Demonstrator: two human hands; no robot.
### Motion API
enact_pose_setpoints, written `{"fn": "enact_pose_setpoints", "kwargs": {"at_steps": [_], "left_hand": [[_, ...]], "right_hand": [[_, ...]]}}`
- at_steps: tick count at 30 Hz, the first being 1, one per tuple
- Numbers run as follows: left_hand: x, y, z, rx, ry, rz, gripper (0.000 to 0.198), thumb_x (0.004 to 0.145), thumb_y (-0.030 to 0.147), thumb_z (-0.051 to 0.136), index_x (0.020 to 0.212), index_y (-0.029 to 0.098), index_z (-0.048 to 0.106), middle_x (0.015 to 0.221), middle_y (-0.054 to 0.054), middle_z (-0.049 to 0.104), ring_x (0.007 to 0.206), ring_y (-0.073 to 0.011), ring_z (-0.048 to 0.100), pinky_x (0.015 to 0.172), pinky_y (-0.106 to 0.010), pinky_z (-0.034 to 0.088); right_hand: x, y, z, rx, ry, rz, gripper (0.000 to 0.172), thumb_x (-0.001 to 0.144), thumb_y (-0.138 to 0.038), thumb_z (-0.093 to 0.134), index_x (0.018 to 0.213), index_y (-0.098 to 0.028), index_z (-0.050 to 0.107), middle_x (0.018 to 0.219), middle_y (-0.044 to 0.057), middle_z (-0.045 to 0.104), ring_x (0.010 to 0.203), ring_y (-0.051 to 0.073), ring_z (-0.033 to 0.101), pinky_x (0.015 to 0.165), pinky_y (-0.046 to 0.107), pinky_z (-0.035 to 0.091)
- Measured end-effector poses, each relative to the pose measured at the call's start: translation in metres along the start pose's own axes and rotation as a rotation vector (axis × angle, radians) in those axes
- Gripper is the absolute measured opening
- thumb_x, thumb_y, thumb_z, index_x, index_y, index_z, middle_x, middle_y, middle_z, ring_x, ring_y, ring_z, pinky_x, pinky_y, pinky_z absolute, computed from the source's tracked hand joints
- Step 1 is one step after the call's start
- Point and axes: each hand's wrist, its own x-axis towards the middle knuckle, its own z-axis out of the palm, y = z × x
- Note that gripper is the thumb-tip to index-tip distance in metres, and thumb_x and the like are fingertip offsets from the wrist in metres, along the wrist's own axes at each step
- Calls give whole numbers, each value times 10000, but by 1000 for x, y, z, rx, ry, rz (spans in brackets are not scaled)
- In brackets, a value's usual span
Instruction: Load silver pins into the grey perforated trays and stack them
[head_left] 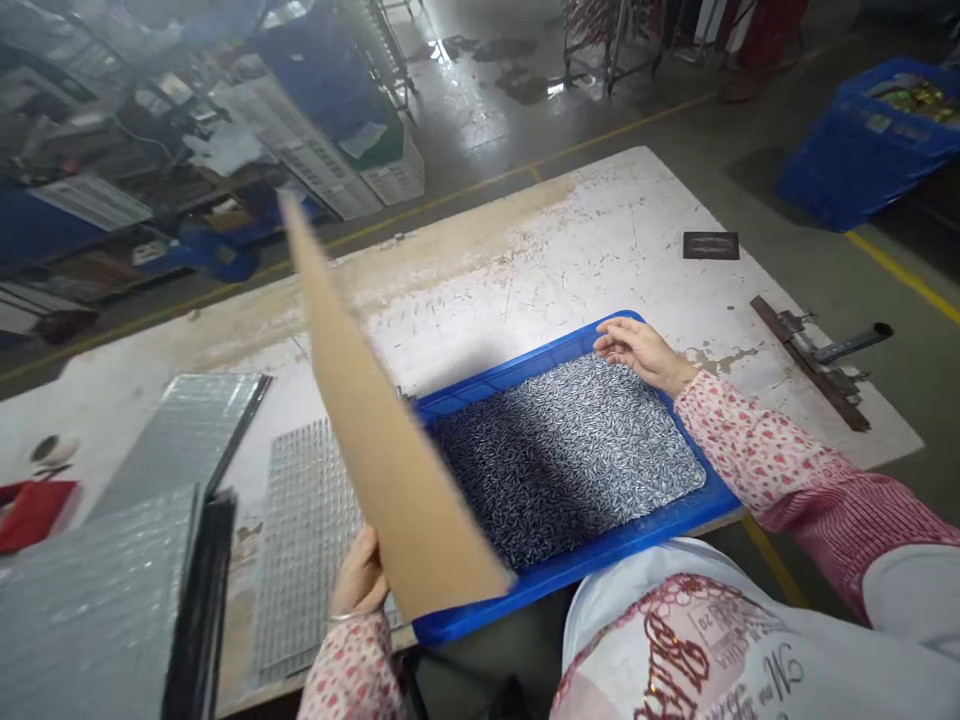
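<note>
My left hand (361, 578) grips the near edge of a brown cardboard sheet (382, 460), which stands tilted on edge over the left end of a blue plastic tray (480, 622). Small shiny metal pieces (600, 440), too tiny to identify, cover the tray's bottom. Above the tray's far right corner is my right hand (637, 350), its fingers loosely stretched and nothing visible in them. Left of the cardboard lies a grey gridded plate (300, 530), partly hidden behind the sheet and my left hand.
Stacked grey panels (112, 590) with dark edges lie on the worn white table (480, 270) at left, near a red object (34, 512). To the right are a dark flat plate (710, 246) and a clamp-like metal bar (810, 360). A blue bin (840, 160) stands beyond.
</note>
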Motion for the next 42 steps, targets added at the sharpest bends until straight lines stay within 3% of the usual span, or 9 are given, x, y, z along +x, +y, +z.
{"fn": "enact_pose_setpoints", "kwargs": {"at_steps": [4, 12, 16, 22, 25, 31, 34, 38, 42], "left_hand": [[-5, 20, 31, 259, -87, -111, 664, 557, 411, 850, 1146, 192, 638, 983, -126, 734, 962, -343, 691, 772, -438, 593], [44, 72, 91, 598, -306, -231, 670, 431, 401, 933, 988, 130, 679, 949, -156, 738, 724, -269, 709, 643, -359, 597], [68, 78, 95, 754, -284, -231, 661, 396, 460, 932, 914, 125, 692, 896, -164, 742, 711, -286, 705, 627, -382, 593], [98, 69, 92, 877, -499, -245, 637, 404, 519, 905, 890, 156, 710, 903, -140, 747, 759, -296, 702, 697, -405, 584], [120, 64, 93, 1115, -501, -48, 581, 381, 568, 876, 765, 174, 690, 799, -102, 733, 784, -308, 681, 747, -405, 564], [129, 22, 69, 1060, -32, 648, 640, 621, 575, 738, 1101, 173, 603, 1181, -165, 630, 1209, -360, 528, 1088, -519, 355], [100, -26, 48, 831, 130, 521, 806, 671, 570, 729, 1308, 153, 464, 1339, -203, 503, 1335, -364, 410, 1138, -524, 289], [52, -83, 34, 460, -2, 128, 790, 702, 517, 759, 1359, 221, 437, 1184, -153, 614, 1201, -322, 560, 1056, -486, 411], [26, -91, 34, 475, 101, 262, 761, 751, 488, 722, 1411, 257, 421, 974, -92, 679, 979, -303, 655, 957, -487, 480]], "right_hand": [[21, 4, -16, 18, 39, -50, 383, 933, -525, 478, 1155, -216, 524, 1207, 93, 653, 1090, 196, 617, 907, 362, 523], [65, 23, -49, -581, 114, -188, 504, 822, -461, 665, 1233, -185, 575, 1361, 123, 554, 1286, 276, 486, 1120, 484, 341], [64, 36, -46, -806, 21, -120, 484, 802, -390, 706, 1225, -173, 614, 1330, 151, 578, 1254, 309, 518, 1115, 503, 354], [44, 61, -20, -846, -46, 74, 558, 770, -484, 742, 1220, -169, 639, 1207, 143, 664, 1122, 317, 618, 1017, 471, 458], [24, 76, -10, -707, -83, 213, 486, 705, -479, 794, 1070, -170, 707, 1087, 115, 718, 980, 303, 681, 903, 421, 532], [-27, 103, -22, -267, 159, 260, 346, 785, -413, 724, 1005, -146, 707, 941, 85, 749, 788, 219, 705, 790, 380, 581], [-46, 112, -37, -192, 309, 238, 322, 818, -392, 687, 1025, -145, 689, 970, 95, 746, 799, 218, 706, 831, 406, 575], [-59, 119, -45, -219, 354, 228, 364, 814, -431, 676, 1039, -145, 674, 993, 102, 739, 862, 248, 703, 860, 446, 562], [-65, 125, -39, -346, 342, 134, 525, 796, -436, 684, 1246, -175, 613, 1086, 90, 720, 990, 258, 682, 928, 466, 532]]}}
